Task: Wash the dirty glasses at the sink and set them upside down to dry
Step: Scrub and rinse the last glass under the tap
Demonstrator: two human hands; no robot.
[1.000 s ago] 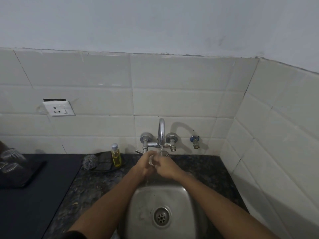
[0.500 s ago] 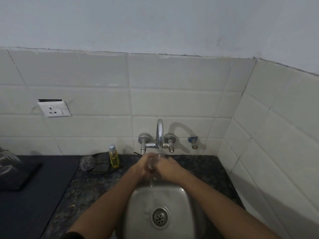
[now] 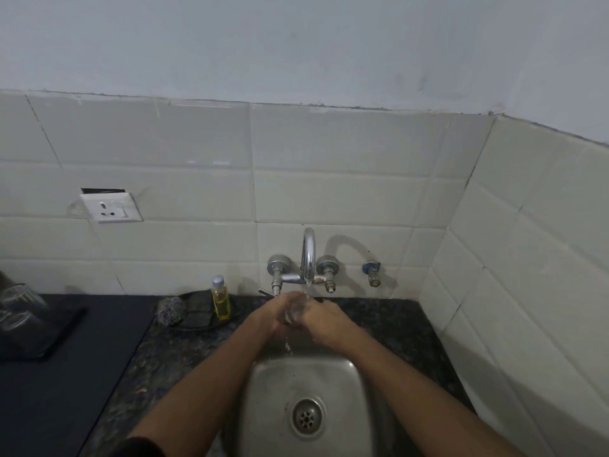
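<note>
Both hands meet under the tap at the far edge of the sink, with a clear glass clasped between them. The left hand curls around the glass from the left; the right hand wraps it from the right. Water runs from the spout and trickles down into the basin. Two more glasses stand at the far left on a dark tray. A yellow soap bottle and a steel scrubber sit left of the tap.

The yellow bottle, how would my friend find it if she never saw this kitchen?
Start at the steel sink and its tap. Look left along the counter by the tiled wall. The yellow bottle stands upright beside a grey steel scrubber; it alone is clear yellow with a pale cap.
</note>
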